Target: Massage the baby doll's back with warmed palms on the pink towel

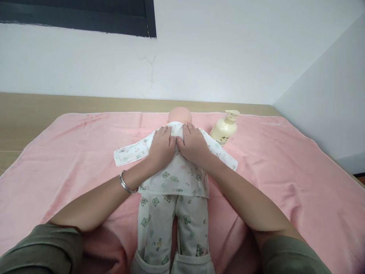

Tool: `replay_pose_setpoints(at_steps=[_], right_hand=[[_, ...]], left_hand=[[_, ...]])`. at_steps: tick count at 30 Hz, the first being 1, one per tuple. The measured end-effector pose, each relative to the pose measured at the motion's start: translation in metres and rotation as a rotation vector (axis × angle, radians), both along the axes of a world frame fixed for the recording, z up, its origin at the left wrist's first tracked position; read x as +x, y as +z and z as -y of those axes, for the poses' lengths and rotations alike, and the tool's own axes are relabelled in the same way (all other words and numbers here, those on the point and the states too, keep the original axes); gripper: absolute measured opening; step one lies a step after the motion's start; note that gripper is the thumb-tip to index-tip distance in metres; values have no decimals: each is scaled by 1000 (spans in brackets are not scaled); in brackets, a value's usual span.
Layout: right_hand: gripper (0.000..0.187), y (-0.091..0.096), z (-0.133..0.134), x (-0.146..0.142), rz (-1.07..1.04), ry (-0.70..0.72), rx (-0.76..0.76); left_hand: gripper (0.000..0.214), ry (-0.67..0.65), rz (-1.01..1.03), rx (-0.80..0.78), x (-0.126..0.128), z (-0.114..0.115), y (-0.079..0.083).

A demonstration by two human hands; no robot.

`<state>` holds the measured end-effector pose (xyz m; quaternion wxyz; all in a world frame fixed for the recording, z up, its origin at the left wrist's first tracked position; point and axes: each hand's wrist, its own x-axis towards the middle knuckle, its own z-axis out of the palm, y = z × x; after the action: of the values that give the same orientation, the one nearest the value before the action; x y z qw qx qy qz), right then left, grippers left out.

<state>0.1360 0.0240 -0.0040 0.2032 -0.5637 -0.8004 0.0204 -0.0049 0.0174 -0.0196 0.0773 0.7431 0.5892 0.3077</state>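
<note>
A baby doll (pixel 180 115) lies stretched out on a pink blanket, its bald head away from me and its face not visible. It wears a white printed top (pixel 179 177) and matching trousers (pixel 155 228). My left hand (pixel 163 146) rests flat on the left upper part of the top, fingers pointing toward the head. On the right side my right hand (pixel 194 144) lies flat in the same way, the two thumbs close together at the middle. Both sleeves spread outward, and the doll's own hands cannot be seen.
A pale yellow pump bottle (pixel 225 128) stands on the blanket (pixel 273 163), just beyond the doll's right-hand sleeve. The blanket covers a wooden surface (pixel 28 104) that meets a white wall (pixel 213 49) at the back. A dark frame (pixel 76 17) is at the upper left.
</note>
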Motion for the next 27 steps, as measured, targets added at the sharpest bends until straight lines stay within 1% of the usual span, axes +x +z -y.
replay_pose_setpoints(at_steps=[4,6,9,12,14,16,19,21,23,25,27], right_hand=[[49,3,-1,2,40,10,4],[47,3,0,2,64,18,24],[49,1,11,-2,112,24,91],[55,-2,31,-9,179,23,147],[57,-4,42,-12,221,51,160],[56,-4,46,-12,222,90,156],[56,0,33,-7,138,91,107],[59,3,18,-2,77,25,20],[62,6,5,2,34,-39,-62],[63,6,0,3,20,-60,-74],[60,5,6,0,54,-38,-2]], left_hand=[[50,-6,13,-2,6,9,-3],[50,-24,29,-17,5,8,-2],[45,-55,58,-52,-1,0,3],[38,-80,133,-123,-10,-13,10],[36,-93,174,-159,-14,-19,13],[37,-76,146,-147,-15,-20,14],[37,-55,-37,-49,-11,-11,13],[38,-83,-193,19,-7,-1,14],[37,-109,-300,47,-3,8,16],[36,-119,-315,27,-1,10,19],[34,-116,-266,-25,-3,6,21]])
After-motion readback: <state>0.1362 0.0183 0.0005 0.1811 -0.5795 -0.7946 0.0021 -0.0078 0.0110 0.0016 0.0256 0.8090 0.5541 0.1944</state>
